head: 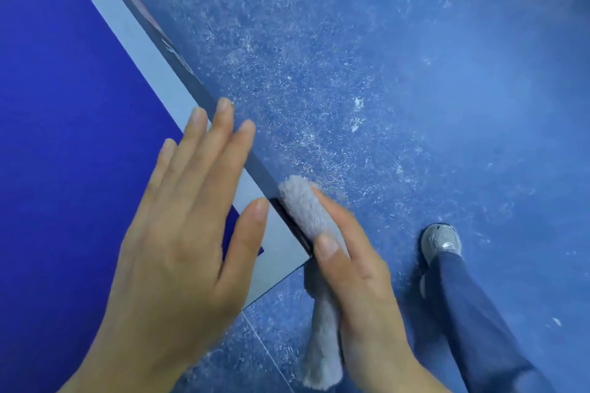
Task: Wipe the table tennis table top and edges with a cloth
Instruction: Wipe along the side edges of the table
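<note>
Grey fleecy cloth (314, 268) lies rolled long against the dark side edge of the blue table (64, 137) at its near corner, its long axis running from down by my wrist up along the edge. My right hand (360, 290) presses it there, thumb on the cloth. My left hand (178, 233) rests flat on the tabletop, fingers straight and slightly spread.

The cloth (308, 214) under the right hand (360, 284) is grey, fleecy and nubbly, a soft pile fabric. Beneath the left hand (178, 233) the bench (64, 105) top is smooth and matt, deep blue with a pale painted border. Beyond both hands the floor (415, 89) looks matt blue, heavily scuffed and speckled white.
</note>
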